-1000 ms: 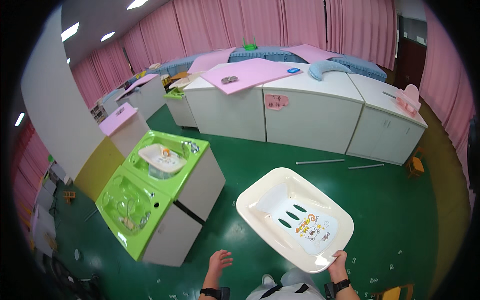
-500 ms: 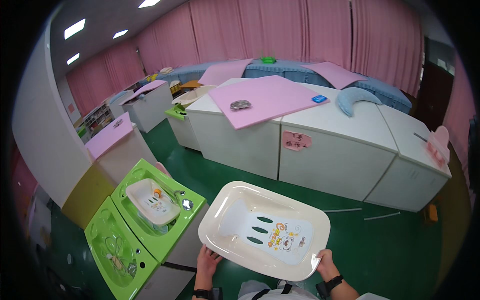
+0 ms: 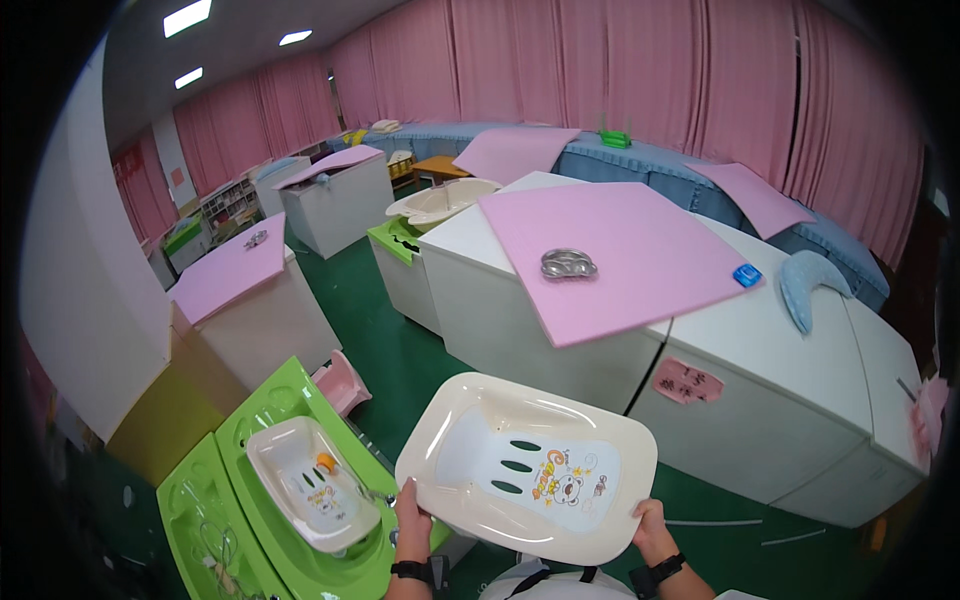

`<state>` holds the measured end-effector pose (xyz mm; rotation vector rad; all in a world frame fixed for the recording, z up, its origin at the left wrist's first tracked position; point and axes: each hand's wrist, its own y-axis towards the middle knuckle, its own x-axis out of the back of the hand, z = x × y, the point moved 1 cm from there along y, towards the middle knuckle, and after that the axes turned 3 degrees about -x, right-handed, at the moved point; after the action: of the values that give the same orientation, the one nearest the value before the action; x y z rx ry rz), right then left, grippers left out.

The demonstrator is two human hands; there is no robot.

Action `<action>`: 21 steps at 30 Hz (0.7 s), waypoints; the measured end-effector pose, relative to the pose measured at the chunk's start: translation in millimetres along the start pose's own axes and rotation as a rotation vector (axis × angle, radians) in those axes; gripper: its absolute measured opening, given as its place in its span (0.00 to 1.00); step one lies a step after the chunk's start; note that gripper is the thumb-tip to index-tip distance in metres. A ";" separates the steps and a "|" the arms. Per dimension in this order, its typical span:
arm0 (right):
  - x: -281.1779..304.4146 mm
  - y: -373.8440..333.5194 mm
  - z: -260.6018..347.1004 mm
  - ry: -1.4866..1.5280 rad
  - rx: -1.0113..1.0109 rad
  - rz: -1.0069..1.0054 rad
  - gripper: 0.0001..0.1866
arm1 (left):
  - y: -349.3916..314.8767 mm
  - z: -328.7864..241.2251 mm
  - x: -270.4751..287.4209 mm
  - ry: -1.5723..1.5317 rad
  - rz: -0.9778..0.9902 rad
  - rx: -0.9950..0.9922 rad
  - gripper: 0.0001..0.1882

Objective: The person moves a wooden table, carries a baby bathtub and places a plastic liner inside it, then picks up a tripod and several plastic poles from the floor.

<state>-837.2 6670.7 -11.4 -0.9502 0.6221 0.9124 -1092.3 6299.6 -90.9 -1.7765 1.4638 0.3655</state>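
Cream tub (image 3: 500, 515): your left hand (image 3: 412, 515) and right hand (image 3: 653, 527) are each closed on a near corner; hold it level, clear of the sink (image 3: 275, 402).

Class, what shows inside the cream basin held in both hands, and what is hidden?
Inside the cream basin are three dark slots and a printed bear on white. The basin covers whatever lies directly beneath.
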 end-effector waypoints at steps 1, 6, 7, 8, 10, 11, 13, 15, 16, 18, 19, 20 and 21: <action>-16.9 23.8 7.6 0.005 0.010 -0.001 0.39 | 21.6 -9.0 -22.8 -0.001 0.018 0.034 0.17; -87.6 149.3 42.4 0.002 -0.008 0.032 0.39 | 134.4 -44.3 -95.2 0.123 0.032 0.067 0.14; -102.6 175.8 47.8 -0.002 -0.001 0.041 0.39 | 159.2 -50.2 -103.0 0.145 0.007 0.088 0.14; -115.8 203.4 51.9 -0.006 0.005 0.051 0.40 | 184.3 -55.7 -109.5 0.144 -0.002 0.083 0.14; -133.9 263.9 59.6 -0.011 -0.017 0.070 0.40 | 235.0 -65.0 -127.5 0.078 0.029 0.073 0.15; -144.4 294.2 62.1 -0.016 -0.034 0.087 0.40 | 257.2 -71.1 -133.8 0.075 0.025 0.064 0.15; -172.9 356.2 68.6 -0.034 -0.085 0.116 0.40 | 294.2 -86.9 -155.8 0.085 -0.015 0.094 0.17; -203.5 418.7 70.6 -0.056 -0.138 0.147 0.40 | 343.6 -97.8 -156.8 0.060 -0.044 0.075 0.18; -218.4 452.5 69.2 -0.087 -0.123 0.144 0.40 | 367.6 -103.9 -160.2 0.041 -0.068 0.068 0.19; -252.4 511.8 65.0 -0.122 -0.126 0.135 0.40 | 405.0 -118.2 -166.9 0.043 -0.096 0.053 0.19; -275.7 540.8 67.3 -0.142 -0.167 0.165 0.39 | 425.2 -126.6 -174.8 0.054 -0.107 0.032 0.19; -292.0 568.5 65.9 -0.162 -0.208 0.194 0.39 | 445.4 -135.5 -181.0 0.067 -0.117 0.013 0.19; -310.6 595.7 63.5 -0.149 -0.282 0.193 0.37 | 465.1 -145.0 -183.2 0.064 -0.127 0.010 0.19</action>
<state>-1503.4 6774.3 17.3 -1.0733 0.4707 1.2551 -1611.5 6312.1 -56.4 -1.8781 1.3854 0.2373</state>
